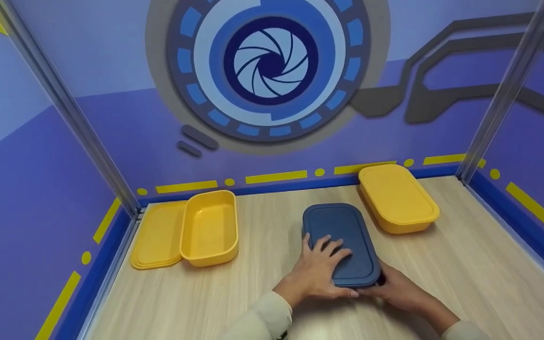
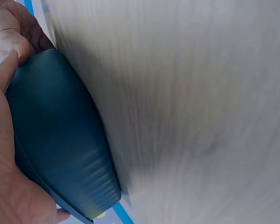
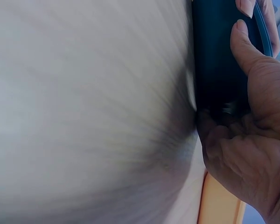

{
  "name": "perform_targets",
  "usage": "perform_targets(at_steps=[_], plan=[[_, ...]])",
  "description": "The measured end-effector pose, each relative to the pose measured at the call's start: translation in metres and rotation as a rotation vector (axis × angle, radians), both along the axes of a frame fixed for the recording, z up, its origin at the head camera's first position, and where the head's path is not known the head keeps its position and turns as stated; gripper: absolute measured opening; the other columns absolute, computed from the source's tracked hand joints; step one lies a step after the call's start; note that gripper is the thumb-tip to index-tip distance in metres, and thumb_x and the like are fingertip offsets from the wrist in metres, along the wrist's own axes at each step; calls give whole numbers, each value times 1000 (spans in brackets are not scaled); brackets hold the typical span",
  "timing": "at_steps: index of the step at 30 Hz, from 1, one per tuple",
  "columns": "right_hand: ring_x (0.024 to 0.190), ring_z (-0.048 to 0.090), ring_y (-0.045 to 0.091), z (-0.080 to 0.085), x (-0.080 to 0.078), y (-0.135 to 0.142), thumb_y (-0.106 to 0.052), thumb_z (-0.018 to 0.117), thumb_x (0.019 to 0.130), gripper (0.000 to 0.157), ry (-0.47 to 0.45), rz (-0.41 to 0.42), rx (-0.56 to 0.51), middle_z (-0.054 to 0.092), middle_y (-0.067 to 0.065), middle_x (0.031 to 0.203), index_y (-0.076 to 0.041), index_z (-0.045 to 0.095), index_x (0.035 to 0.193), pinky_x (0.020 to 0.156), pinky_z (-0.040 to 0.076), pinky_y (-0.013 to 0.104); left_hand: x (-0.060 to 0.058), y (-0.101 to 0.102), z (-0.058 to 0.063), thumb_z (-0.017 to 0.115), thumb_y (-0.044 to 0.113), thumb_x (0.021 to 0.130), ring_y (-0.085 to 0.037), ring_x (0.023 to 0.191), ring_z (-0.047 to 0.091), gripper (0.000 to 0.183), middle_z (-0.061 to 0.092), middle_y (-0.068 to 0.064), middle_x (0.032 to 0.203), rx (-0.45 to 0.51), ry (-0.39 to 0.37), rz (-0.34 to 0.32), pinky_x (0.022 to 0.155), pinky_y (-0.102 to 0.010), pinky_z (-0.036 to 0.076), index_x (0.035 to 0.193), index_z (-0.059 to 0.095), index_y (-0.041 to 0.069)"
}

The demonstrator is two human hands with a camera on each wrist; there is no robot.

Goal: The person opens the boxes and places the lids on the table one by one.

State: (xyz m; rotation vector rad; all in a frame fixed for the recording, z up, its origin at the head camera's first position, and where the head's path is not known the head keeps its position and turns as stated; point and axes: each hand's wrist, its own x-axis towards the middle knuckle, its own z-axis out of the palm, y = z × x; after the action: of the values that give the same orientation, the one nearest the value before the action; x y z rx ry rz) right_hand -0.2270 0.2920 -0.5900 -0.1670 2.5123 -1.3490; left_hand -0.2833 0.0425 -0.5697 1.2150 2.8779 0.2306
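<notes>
A dark blue lunch box [image 1: 342, 222] with its lid on stands on the wooden table, right of the middle. My left hand [image 1: 318, 267] lies over the lid's near left part, fingers spread on top and thumb along the near end. At the near right corner my right hand [image 1: 402, 289] grips the box. In the right wrist view its thumb [image 3: 245, 46] lies against the near end wall, while its other fingers bend round the box's side, partly hidden. The left wrist view shows the blue box's ribbed side wall [image 2: 60, 126] close to the tabletop.
At the left stands an open yellow box [image 1: 209, 231], beside its yellow lid [image 1: 156, 236] on the table. A lidded yellow box [image 1: 398, 196] stands at the back right, near the blue one. Printed panels [image 1: 272, 165] border the table at the back and sides.
</notes>
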Motion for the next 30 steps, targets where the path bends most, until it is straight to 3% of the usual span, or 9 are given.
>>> perform_targets(at_steps=[5, 15, 22, 30], plan=[[162, 33, 42, 1, -1, 1, -46, 86, 88, 114, 2, -2, -11, 30, 19, 176, -13, 17, 173, 128, 29, 65, -2, -3, 4, 53, 93, 84, -29, 166, 27, 94, 31, 8, 177, 23, -17, -24, 126, -79, 16, 164, 33, 48], [162, 33, 39, 0, -3, 7, -43, 85, 90, 113, -19, 21, -9, 28, 19, 177, -15, 15, 173, 124, 36, 55, -1, -2, 1, 46, 95, 85, -26, 166, 27, 93, 28, 10, 178, -5, 1, -26, 128, -76, 18, 164, 30, 49], [162, 31, 41, 1, -1, 5, -42, 86, 89, 113, -37, 6, -29, 29, 21, 176, -13, 16, 173, 126, 31, 63, -1, -2, 0, 43, 96, 85, -27, 166, 27, 92, 27, 10, 178, -21, -6, -25, 128, -75, 19, 164, 28, 51], [163, 31, 40, 1, -3, 2, -47, 86, 89, 114, -67, -1, -16, 28, 19, 177, -14, 16, 173, 128, 29, 63, -1, -4, -1, 43, 96, 85, -27, 166, 27, 92, 28, 9, 178, -27, 9, -20, 127, -76, 20, 164, 29, 51]])
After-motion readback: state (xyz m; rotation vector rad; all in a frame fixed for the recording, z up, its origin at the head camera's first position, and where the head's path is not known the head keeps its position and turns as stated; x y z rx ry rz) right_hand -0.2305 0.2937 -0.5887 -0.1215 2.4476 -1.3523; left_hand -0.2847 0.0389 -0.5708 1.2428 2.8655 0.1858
